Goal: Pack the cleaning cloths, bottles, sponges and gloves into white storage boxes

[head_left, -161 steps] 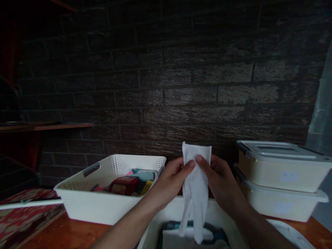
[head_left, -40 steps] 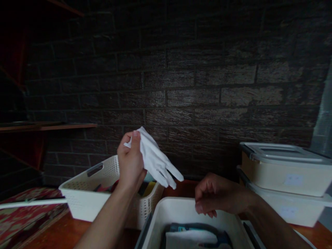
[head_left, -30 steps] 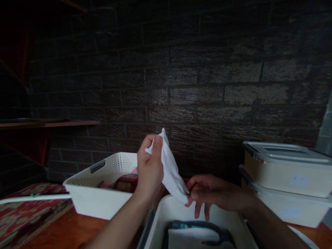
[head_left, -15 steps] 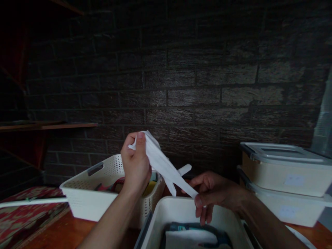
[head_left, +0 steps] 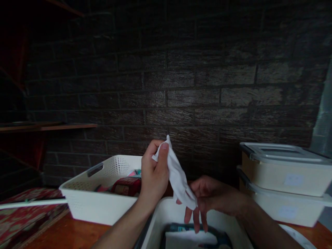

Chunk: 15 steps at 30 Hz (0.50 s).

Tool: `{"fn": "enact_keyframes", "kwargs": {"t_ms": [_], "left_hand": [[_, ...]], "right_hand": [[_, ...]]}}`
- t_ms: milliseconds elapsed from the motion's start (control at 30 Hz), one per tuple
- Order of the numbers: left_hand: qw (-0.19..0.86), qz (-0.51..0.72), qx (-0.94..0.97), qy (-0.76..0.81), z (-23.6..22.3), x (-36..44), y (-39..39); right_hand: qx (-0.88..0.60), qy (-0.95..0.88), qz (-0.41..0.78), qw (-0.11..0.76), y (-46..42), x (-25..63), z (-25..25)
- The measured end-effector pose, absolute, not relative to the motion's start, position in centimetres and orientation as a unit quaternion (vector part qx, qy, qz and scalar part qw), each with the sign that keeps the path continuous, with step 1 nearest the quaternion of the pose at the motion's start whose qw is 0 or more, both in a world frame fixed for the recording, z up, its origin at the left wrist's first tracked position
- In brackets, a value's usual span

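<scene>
Pinching the cuff end of a white glove (head_left: 179, 178) between thumb and fingers, the left hand (head_left: 155, 169) sits at 9 o'clock in the head view, with the glove taken as the clock's centre. The glove hangs aslant in the air, its cuff toward 11 o'clock and its fingertip end toward 5, above an open white box (head_left: 163, 211). At 4 o'clock, the right hand (head_left: 210, 200) is at the glove's lower end; 3 of its fingers dangle spread apart over the box, but whether its thumb and remaining finger pinch the fabric I cannot tell.

Inside the box, at about 6 o'clock, lie a flat white piece (head_left: 190, 240) and a dark bluish item (head_left: 172, 228), too dim to name. Between 8 and 9 o'clock a white perforated basket (head_left: 103, 207) rests on the wooden counter (head_left: 83, 231), holding a red package (head_left: 127, 186) among other things. Farther toward 9 are a white rod (head_left: 33, 203) and a red patterned cloth (head_left: 23, 218). At 3 o'clock, 2 lidded boxes are stacked, the upper box (head_left: 275, 174) squarely on the lower box (head_left: 267, 205), each with a pale label. A dark brick wall (head_left: 168, 86) fills 12 o'clock.
</scene>
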State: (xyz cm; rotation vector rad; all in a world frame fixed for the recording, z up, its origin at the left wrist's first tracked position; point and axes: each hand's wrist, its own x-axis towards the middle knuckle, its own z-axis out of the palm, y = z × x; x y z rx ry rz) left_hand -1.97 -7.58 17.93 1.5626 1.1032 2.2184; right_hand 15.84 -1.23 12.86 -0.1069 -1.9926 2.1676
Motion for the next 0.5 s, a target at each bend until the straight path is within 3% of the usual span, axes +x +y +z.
{"fn": "enact_keyframes", "kwargs": {"t_ms": [167, 300, 500], "left_hand": [[0.075, 0.748, 0.535, 0.385, 18.2, -2.0, -7.7], [0.073, 0.781, 0.496, 0.372, 18.8, -3.6, -7.1], [0.147, 0.799, 0.486, 0.322, 18.8, -4.2, -6.3]], "right_hand": [[-0.104, -0.672, 0.722, 0.124, -1.0, 16.1, 12.6], [-0.145, -0.677, 0.718, 0.068, -0.9, 16.0, 12.2], [-0.166, -0.681, 0.712, 0.041, -1.2, 15.7, 12.2]]}}
